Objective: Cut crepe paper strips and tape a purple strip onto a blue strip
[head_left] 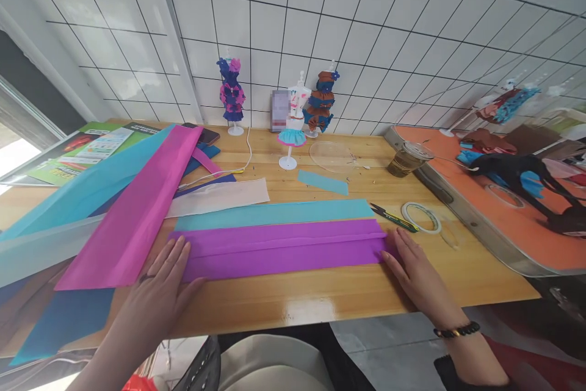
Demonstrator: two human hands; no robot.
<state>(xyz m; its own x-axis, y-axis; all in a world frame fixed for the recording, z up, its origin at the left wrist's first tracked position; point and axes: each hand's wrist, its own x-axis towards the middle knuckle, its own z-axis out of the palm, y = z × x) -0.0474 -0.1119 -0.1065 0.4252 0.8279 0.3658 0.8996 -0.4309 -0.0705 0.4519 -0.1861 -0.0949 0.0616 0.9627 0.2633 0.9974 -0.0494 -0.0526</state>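
A long folded strip of purple paper (pixel 279 251) lies across the wooden table (pixel 320 299) in front of me. My left hand (pixel 158 290) lies flat with fingers spread on its left end. My right hand (pixel 414 269) presses flat on its right end. A turquoise strip (pixel 274 214) lies just behind the purple one, touching it.
Pink (pixel 137 208), light blue (pixel 86 186) and dark blue sheets pile up at left, with a white strip (pixel 220 196). Scissors (pixel 394 218) and a tape roll (pixel 421 217) lie at right. Three small dressed mannequins (pixel 293 116) stand by the tiled wall. A cup (pixel 407 159) and an orange tray (pixel 494 214) sit far right.
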